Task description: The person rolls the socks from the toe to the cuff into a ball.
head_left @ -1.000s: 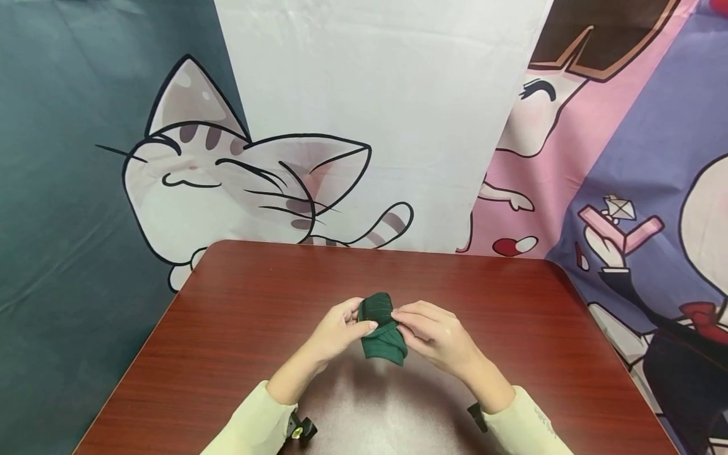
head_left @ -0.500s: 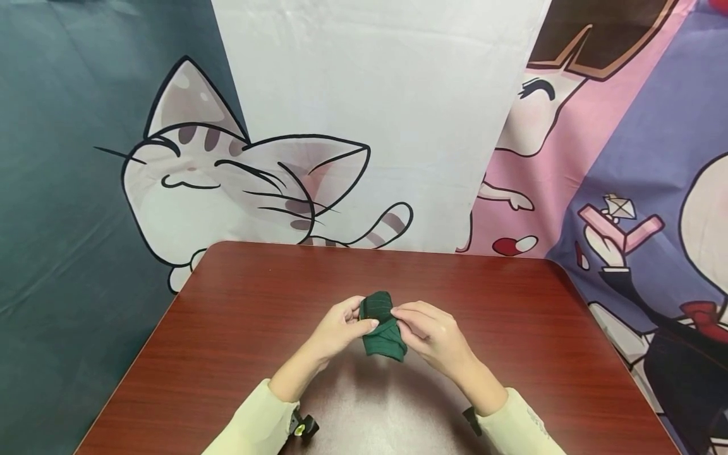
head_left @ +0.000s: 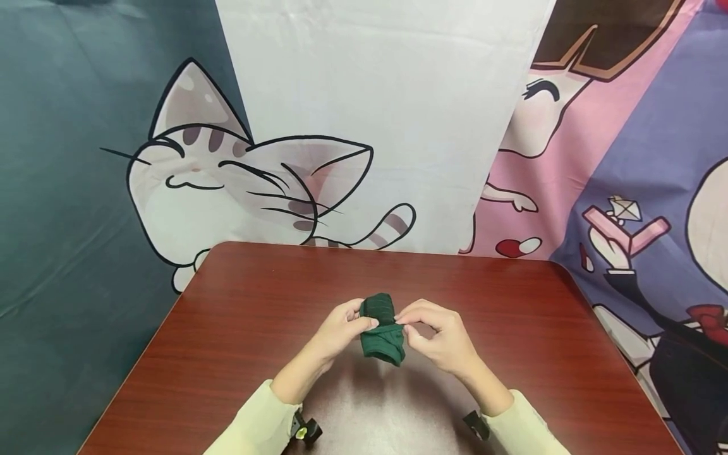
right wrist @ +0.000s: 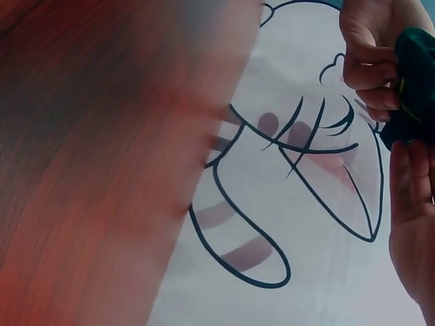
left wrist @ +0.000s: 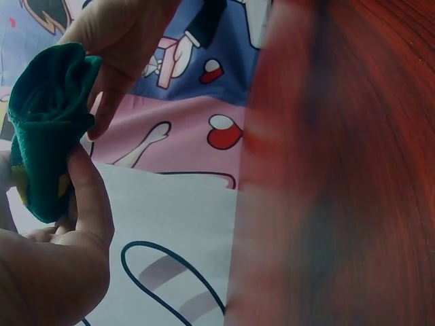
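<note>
A rolled green sock is held above the table in the head view, its darker ribbed part uppermost and a loose fold below. My left hand grips its left side, thumb across the front and fingers mostly hidden behind. On the other side, my right hand pinches the edge of the fold between thumb and fingertips. The left wrist view shows the sock end-on, with coiled layers inside its mouth and yellow patches lower down. Only part of the sock shows at the right wrist view's edge.
A reddish-brown wooden table lies under both hands. Behind it hangs a cartoon-printed cloth backdrop. Black camera mounts sit at the wrists, by the pale sleeves.
My right fingertips have shifted slightly right and down along the sock's edge, and the lower fold has changed shape. The left hand keeps its grip, nearly still.
</note>
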A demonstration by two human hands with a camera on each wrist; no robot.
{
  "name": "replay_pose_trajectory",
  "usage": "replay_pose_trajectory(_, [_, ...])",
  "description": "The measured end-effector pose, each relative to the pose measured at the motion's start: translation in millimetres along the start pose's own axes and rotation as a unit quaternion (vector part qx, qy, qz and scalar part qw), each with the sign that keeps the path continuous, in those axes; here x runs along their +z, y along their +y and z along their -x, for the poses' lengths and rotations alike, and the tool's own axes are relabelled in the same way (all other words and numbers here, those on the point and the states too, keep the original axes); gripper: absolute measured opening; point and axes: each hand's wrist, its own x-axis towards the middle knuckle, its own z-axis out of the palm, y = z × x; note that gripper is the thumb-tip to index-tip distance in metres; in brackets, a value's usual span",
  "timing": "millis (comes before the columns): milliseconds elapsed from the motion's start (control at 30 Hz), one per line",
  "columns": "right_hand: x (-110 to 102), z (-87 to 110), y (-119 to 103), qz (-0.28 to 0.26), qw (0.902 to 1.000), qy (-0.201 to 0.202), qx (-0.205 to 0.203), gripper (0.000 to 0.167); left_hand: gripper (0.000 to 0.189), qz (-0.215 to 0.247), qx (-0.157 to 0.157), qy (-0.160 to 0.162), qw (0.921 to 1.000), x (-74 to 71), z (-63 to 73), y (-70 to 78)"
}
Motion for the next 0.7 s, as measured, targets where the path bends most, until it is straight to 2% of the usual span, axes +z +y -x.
replay_pose_trajectory(100, [-2.7, 1.5, 0.5, -0.032, 0.9992, -0.021, 0.011, 0.038, 0.037, 0.002, -0.002, -0.001, 1.0, -0.3, -0.8, 0.7])
replay_pose_trajectory(200, [-4.2, 2.4, 1.4, -0.048, 0.9979, -0.043, -0.006, 0.038, 0.036, 0.011, -0.007, 0.006, 0.9999, 0.5, -1.4, 1.4])
replay_pose_trajectory(300, [-4.6, 3.6, 2.1, -0.064, 0.9955, -0.066, -0.024, 0.037, 0.035, 0.034, -0.009, 0.018, 0.9992, 2.7, -1.4, 2.2])
replay_pose_trajectory(433, [-2.7, 5.8, 1.0, -0.079, 0.9929, -0.086, -0.023, 0.036, 0.036, 0.068, -0.006, 0.035, 0.9971, 6.4, -1.6, 4.1])
replay_pose_trajectory(533, [0.7, 8.4, -1.2, -0.055, 0.994, -0.094, -0.017, 0.032, 0.037, 0.092, -0.005, 0.046, 0.9947, 8.5, -2.7, 5.4])
replay_pose_trajectory(700, [7.4, 17.2, -2.5, 0.043, 0.9949, -0.091, 0.007, 0.025, 0.041, 0.138, -0.009, 0.055, 0.9889, 10.8, -6.0, 4.9])
